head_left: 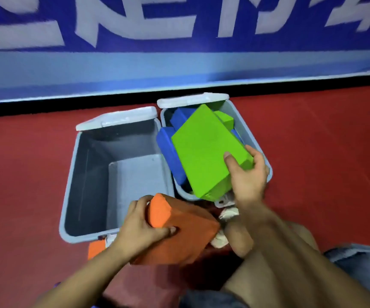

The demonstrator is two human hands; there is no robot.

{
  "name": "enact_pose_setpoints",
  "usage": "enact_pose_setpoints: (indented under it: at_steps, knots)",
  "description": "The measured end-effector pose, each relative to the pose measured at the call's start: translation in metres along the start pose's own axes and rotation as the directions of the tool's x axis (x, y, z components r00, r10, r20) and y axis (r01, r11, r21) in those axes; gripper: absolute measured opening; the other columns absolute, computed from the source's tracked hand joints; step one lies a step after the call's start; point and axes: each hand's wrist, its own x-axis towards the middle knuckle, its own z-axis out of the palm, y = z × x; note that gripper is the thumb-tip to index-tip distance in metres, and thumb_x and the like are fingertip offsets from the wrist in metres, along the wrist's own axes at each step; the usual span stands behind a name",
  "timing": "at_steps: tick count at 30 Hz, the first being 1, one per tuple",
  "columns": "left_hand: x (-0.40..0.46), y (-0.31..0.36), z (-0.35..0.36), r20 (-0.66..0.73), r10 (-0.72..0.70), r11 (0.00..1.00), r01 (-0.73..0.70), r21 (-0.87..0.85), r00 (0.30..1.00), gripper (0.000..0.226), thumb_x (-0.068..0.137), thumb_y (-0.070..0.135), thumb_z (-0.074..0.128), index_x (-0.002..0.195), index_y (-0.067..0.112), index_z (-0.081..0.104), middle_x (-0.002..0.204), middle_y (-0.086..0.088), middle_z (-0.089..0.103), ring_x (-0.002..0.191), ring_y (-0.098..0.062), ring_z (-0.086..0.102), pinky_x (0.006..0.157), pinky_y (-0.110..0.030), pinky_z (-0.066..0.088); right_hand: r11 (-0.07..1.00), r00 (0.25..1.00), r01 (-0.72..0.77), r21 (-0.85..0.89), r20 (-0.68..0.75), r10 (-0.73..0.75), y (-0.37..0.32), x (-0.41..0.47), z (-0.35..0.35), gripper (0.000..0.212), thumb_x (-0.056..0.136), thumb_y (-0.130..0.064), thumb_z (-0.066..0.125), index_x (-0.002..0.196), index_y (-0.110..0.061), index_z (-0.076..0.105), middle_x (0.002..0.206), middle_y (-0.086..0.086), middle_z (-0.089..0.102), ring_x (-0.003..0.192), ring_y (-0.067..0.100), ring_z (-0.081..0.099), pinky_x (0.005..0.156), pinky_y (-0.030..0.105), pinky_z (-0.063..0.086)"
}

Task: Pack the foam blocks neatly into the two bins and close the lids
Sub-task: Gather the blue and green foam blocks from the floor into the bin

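I see two grey bins side by side on the red floor, both with lids tipped back toward the blue banner (179, 30) behind them. The left bin (72, 174) holds nothing that I can make out; its lid (117, 118) stands open at the far rim. The right bin (246, 127) is crowded: blue blocks (168, 150) lie along its left wall and far corner, a small green block (225, 121) sits near the far right, and its lid (193, 100) is open too. My right hand (246, 174) pinches the near corner of a big green block (202, 150), thumb on the top face, fingers curled round the right edge; the block lies tilted across the bin, resting on the blue ones and sticking up above the rim. My left hand (141, 227) grips an orange block (179, 232), fingers wrapped over its far end and thumb pressed on the top face, held just over the near right corner of the left bin. A second orange piece (96, 248) shows on the floor against that bin's near wall. My bare knee (268, 252) fills the lower right.
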Motion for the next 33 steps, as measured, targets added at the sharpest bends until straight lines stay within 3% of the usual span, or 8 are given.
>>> enact_pose_setpoints:
  at_steps: [4,7,12,17,20,25,28,33]
  knots:
    - [0.018,0.068,-0.044,-0.171,0.132,0.987,-0.145,-0.07,0.976,0.088,0.038,0.065,0.072,0.116,0.04,0.041,0.11,0.016,0.044,0.101,0.015,0.044,0.082,-0.011,0.037,0.999,0.987,0.033,-0.014,-0.156,-0.034,-0.034,0.041,-0.026,0.055,0.072,-0.026,0.08,0.122,-0.02,0.059,0.124,0.016,0.044,0.099,0.021,0.052,0.082,0.012,0.033]
    - [0.044,0.112,-0.066,-0.315,0.171,0.975,-0.206,-0.081,0.933,0.088,0.039,0.065,0.075,0.117,0.04,0.042,0.115,0.008,0.047,0.105,0.003,0.049,0.092,-0.022,0.041,0.994,0.98,0.112,0.0,-0.164,-0.11,-0.051,0.072,-0.036,0.055,0.072,-0.019,0.081,0.122,-0.014,0.057,0.127,0.021,0.038,0.101,0.024,0.052,0.085,0.014,0.033]
    - [0.112,0.189,-0.082,-0.422,0.161,0.973,-0.216,-0.086,0.892,0.091,0.041,0.064,0.076,0.122,0.035,0.046,0.122,0.004,0.048,0.107,-0.012,0.052,0.094,-0.034,0.046,0.921,0.926,0.375,-0.107,0.012,-0.376,-0.058,0.13,-0.032,0.058,0.068,-0.011,0.083,0.12,-0.008,0.06,0.127,0.021,0.035,0.111,0.024,0.044,0.097,0.014,0.027]
    - [0.219,0.238,-0.051,-0.449,-0.052,0.979,-0.044,-0.2,0.892,0.087,0.057,0.053,0.084,0.129,0.017,0.05,0.122,-0.005,0.057,0.098,-0.018,0.058,0.079,-0.031,0.045,0.747,0.777,0.629,-0.217,0.178,-0.603,0.001,0.187,-0.002,0.077,0.046,-0.008,0.094,0.115,-0.015,0.061,0.122,0.02,0.036,0.106,0.025,0.042,0.099,0.02,0.029]
    - [0.281,0.248,-0.018,-0.418,-0.133,0.985,0.075,-0.152,0.899,0.085,0.061,0.052,0.083,0.129,0.014,0.05,0.124,-0.008,0.057,0.102,-0.022,0.057,0.083,-0.031,0.046,0.773,0.803,0.591,-0.231,0.264,-0.535,0.056,0.207,0.02,0.101,0.014,-0.012,0.097,0.103,-0.027,0.052,0.112,0.017,0.038,0.087,0.032,0.053,0.102,0.008,0.024]
    - [0.326,0.256,-0.015,-0.438,-0.224,0.974,0.217,-0.067,0.87,0.084,0.063,0.061,0.077,0.124,0.009,0.052,0.118,-0.009,0.06,0.098,-0.025,0.056,0.081,-0.033,0.043,0.811,0.818,0.498,-0.308,0.477,-0.321,0.105,0.187,0.026,0.094,0.008,-0.035,0.094,0.089,-0.035,0.045,0.112,0.01,0.047,0.069,0.036,0.066,0.059,0.04,0.056]
    - [0.324,0.263,-0.017,-0.524,-0.112,0.99,0.141,0.016,0.845,0.073,0.071,0.053,0.077,0.122,0.01,0.049,0.117,-0.008,0.057,0.099,-0.024,0.054,0.084,-0.035,0.043,0.777,0.777,0.492,-0.393,0.6,-0.189,0.131,0.184,0.015,0.094,-0.001,-0.053,0.085,0.078,-0.033,0.038,0.111,0.0,0.056,0.072,0.027,0.069,0.057,0.051,0.055]
    - [0.314,0.276,0.021,-0.431,0.442,0.853,-0.22,0.473,0.787,0.085,0.065,0.047,0.082,0.134,0.015,0.044,0.123,-0.006,0.048,0.112,-0.021,0.048,0.096,-0.038,0.042,0.739,0.716,0.546,-0.395,0.678,-0.166,0.152,0.19,-0.002,0.087,0.015,-0.065,0.08,0.092,-0.042,0.046,0.124,-0.007,0.048,0.093,0.02,0.07,0.058,0.04,0.058]
